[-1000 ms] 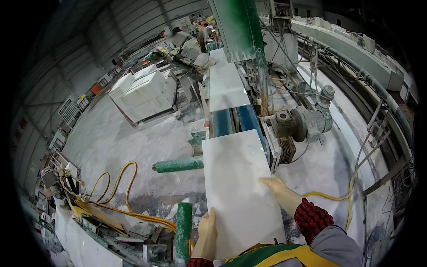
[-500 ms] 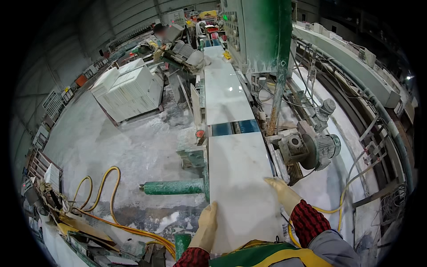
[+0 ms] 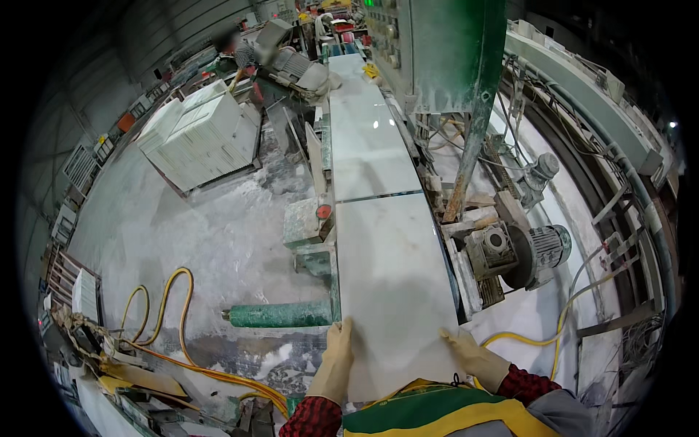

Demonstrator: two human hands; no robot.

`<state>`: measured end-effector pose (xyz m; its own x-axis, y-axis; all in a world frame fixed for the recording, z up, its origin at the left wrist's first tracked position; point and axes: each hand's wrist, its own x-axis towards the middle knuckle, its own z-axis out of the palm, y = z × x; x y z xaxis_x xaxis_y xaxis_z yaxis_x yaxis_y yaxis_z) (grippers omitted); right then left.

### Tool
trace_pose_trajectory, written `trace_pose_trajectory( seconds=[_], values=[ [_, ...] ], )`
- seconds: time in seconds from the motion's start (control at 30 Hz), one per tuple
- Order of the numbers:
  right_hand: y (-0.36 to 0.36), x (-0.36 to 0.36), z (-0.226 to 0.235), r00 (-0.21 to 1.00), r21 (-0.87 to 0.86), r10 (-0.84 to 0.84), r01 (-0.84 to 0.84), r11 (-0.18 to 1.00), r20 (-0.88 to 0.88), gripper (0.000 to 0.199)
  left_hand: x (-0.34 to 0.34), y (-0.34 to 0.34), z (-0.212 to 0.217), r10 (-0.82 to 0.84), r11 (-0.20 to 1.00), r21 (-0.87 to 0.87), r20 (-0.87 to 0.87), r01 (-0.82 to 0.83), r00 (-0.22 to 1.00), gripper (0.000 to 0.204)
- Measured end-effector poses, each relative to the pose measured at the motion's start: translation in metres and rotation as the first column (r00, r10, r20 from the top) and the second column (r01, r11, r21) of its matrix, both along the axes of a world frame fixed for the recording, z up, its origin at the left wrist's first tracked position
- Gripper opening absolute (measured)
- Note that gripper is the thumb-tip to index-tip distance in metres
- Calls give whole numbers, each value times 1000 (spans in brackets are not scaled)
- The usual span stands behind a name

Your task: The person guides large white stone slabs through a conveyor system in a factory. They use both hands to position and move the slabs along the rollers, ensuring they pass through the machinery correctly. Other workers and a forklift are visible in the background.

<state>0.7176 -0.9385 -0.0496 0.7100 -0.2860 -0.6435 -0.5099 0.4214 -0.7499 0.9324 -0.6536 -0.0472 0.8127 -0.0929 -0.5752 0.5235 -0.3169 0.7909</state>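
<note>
A polished white stone slab (image 3: 393, 284) lies flat on a narrow conveyor in front of me. My left hand (image 3: 335, 358), in a cream glove, holds its left edge near the close end. On the opposite edge my right hand (image 3: 472, 355), gloved the same, is closed around the slab's side with the thumb toward the top. The fingers under the stone are hidden. Beyond it another white slab (image 3: 375, 156) lies in line, only a thin dark gap between the two.
A green roller (image 3: 280, 315) juts out left of the conveyor. A motor with gearbox (image 3: 535, 251) stands close on the right, below a green control cabinet (image 3: 451, 58). Yellow hoses (image 3: 182, 320) trail over the floor. Stacked slabs (image 3: 204, 138) stand far left, with a person behind.
The near slab has slid forward between my hands. The gap to the far slab has narrowed and covers most of the blue belt. My right hand sits nearer the slab's close end.
</note>
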Motion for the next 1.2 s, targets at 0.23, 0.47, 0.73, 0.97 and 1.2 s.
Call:
trace_pose_trajectory(
  seconds=[0.23, 0.47, 0.73, 0.97, 1.2],
  values=[
    [-15, 14, -45, 990, -25, -60, 64, 998, 125, 42, 20, -7, -26, -61, 995, 82, 2, 60, 998, 63],
    [-19, 27, -21, 998, -111, -64, 65, 992, 10, 50, 23, -6, -19, -412, 850, 423, 165, 313, 896, 71],
    [-22, 41, 3, 994, -106, -36, 26, 994, -102, 56, 56, -14, 44, -690, 607, 598, 70, 523, 721, 37],
    [-43, 36, -36, 999, -96, -31, 32, 995, 4, 52, 67, -19, -1, -734, 515, 690, 48, 509, 678, 48],
    [-41, 40, -2, 993, 70, -84, 90, 993, -84, 56, 47, -6, 33, -660, 630, 668, 193, 395, 726, 48]
  ],
)
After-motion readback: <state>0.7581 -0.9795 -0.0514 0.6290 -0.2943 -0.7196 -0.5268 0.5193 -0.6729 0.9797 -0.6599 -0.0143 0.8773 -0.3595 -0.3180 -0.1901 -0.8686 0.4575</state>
